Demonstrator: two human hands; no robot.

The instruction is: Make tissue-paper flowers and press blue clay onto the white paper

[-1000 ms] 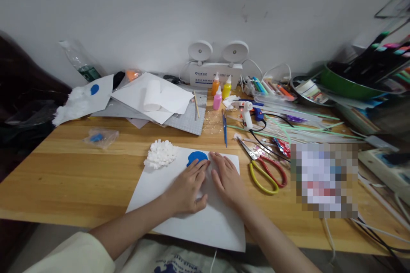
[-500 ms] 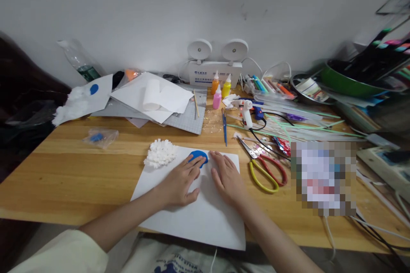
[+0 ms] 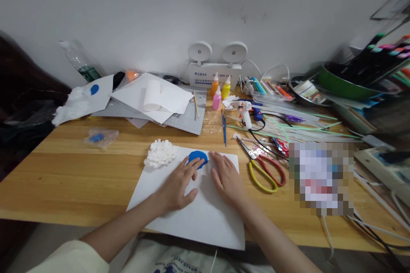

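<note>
A blue patch is lying near the far edge of the white sheet; it is looking smooth, flat and rounded, with a matte, clay-like surface. My left grip is spreading open over the sheet, thumb standing well apart from the fingers, and its fingertips are resting on the blue patch without clamping anything. My right grip is lying open on the right part of the sheet, palm down, fingers close together and gently bent, thumb slightly out; it is holding nothing, just beside the patch.

A white ruffled clump, bumpy and frilly, is covering the sheet's far left corner. Under the sheet, the worktop is showing striped wood grain. Just right of the sheet, scissors with metal blades and yellow and red loop handles are lying open. Beyond its far edge, slim blue-handled brushes are lying side by side. Well left of the sheet, a crinkled clear bag is holding something blue.
</note>
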